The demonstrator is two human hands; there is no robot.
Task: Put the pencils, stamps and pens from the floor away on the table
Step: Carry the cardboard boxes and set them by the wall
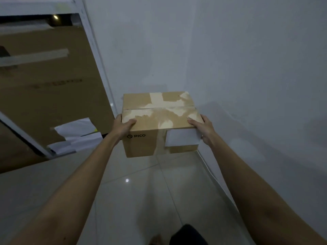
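Observation:
A closed brown cardboard box point(155, 121) marked PICO, with torn tape on its top and a white label on its front, hangs above the tiled floor near the wall. My left hand point(123, 127) grips its left upper edge, thumb on top. My right hand point(203, 129) grips its right upper edge, thumb on top too. No pencils, stamps or pens show in this view.
A white wall point(230, 68) stands right behind and to the right of the box. On the left leans a large flat cardboard sheet point(44, 94) in a white frame, with white papers point(77, 135) at its foot. Glossy grey floor tiles point(134, 191) lie below my arms.

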